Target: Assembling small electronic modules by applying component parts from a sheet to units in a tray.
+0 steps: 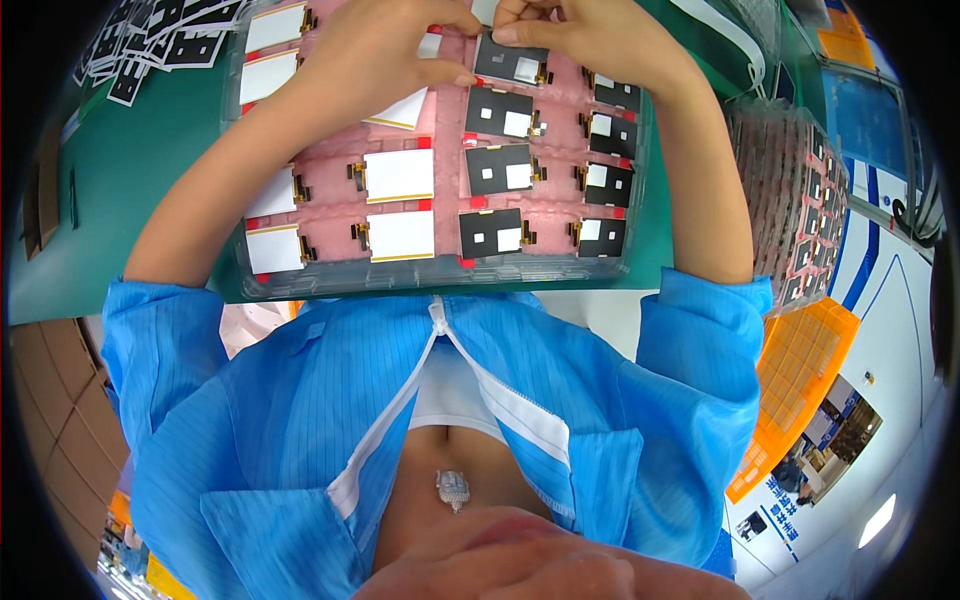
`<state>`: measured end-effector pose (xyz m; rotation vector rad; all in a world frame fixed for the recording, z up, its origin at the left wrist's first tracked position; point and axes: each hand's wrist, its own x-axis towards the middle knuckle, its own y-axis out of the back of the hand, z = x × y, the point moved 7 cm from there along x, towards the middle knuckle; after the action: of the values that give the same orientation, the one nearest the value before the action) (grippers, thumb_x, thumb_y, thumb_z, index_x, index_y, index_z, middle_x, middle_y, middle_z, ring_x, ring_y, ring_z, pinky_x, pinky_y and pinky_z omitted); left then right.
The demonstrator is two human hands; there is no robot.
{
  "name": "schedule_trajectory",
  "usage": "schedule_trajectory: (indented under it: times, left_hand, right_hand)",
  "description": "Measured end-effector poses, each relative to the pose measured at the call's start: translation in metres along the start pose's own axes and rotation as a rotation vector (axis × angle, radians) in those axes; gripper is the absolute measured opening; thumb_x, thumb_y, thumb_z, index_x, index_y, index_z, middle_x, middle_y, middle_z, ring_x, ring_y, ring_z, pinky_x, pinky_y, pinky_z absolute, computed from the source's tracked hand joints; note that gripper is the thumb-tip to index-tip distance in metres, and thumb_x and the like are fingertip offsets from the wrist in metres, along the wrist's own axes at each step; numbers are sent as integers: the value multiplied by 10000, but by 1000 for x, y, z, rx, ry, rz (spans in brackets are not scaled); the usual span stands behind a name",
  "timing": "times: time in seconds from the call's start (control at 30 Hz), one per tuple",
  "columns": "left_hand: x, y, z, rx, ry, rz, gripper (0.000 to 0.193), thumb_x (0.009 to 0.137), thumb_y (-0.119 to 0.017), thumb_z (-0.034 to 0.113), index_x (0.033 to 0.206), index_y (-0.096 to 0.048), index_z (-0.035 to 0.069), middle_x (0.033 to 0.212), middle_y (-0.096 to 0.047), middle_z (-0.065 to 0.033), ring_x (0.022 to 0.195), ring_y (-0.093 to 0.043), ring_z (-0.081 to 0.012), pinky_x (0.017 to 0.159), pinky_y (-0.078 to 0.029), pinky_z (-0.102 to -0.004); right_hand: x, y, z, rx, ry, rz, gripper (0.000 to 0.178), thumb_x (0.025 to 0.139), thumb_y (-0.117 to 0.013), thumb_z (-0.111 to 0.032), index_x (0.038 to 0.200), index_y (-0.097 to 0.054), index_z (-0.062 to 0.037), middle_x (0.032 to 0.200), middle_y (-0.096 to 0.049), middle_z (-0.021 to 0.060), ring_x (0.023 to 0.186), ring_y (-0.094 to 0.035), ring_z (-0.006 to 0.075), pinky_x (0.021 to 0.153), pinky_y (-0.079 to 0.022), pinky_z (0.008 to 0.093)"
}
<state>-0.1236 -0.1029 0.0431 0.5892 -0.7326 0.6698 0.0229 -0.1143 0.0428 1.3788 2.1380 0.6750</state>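
A clear plastic tray with a pink lining (440,276) lies before me, holding small flat display panels in rows. Those on the left show white faces, such as one white panel (400,176); those on the right carry black backings with white squares, such as one black-backed panel (498,170). Over the far middle of the tray is my left hand (400,50), thumb and forefinger apart, nothing seen between them. My right hand (590,38) pinches at the far edge of a black-backed panel (512,62); whatever its fingertips grip is too small to make out.
Black-and-white cut pieces (165,45) are heaped at the far left on the green table (120,190). A stack of loaded trays (790,210) stands to the right, with an orange plastic crate (795,395) below it. A white strap or cable (735,35) curves at the far right.
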Motion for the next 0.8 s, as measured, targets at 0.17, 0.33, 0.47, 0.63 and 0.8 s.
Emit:
schedule_trajectory:
  times: [0.17,0.33,0.47,0.63,0.8]
  left_hand:
    - [3,-4,-3,-65,-18,4,375,637,-853,177,957,-706,49,983,-627,-92,971,-592,-299,828,-488,-393]
    - [0,-2,-3,-101,-17,25,366,639,-851,169,949,-706,39,975,-628,-95,963,-596,-301,829,-488,-389]
    - [-10,-9,-22,594,424,-292,343,721,-814,234,1011,-711,82,914,-707,-88,795,-670,-281,703,-507,-390]
    - [-10,-9,-23,590,446,-297,348,717,-822,267,997,-715,89,913,-707,-86,799,-666,-277,705,-501,-381]
    - [-14,-7,-23,610,448,-290,347,716,-822,268,994,-715,89,911,-708,-83,803,-667,-277,713,-501,-382]
  right_hand:
    - [-4,2,-1,-38,-16,19,125,837,-713,-87,857,-670,28,671,-647,98,599,-563,127,570,-452,298]
    - [-1,-1,1,-31,9,21,125,832,-713,-92,857,-676,25,670,-649,99,598,-559,126,571,-451,301]
    - [-3,0,3,-12,-22,3,126,833,-713,-96,858,-679,23,666,-647,98,603,-552,122,577,-451,300]
    - [-3,0,1,-32,9,10,125,831,-716,-100,854,-683,19,667,-647,95,605,-553,122,582,-452,299]
    - [2,-4,3,-20,-13,-4,130,826,-720,-104,853,-687,19,670,-651,98,603,-561,130,588,-459,303]
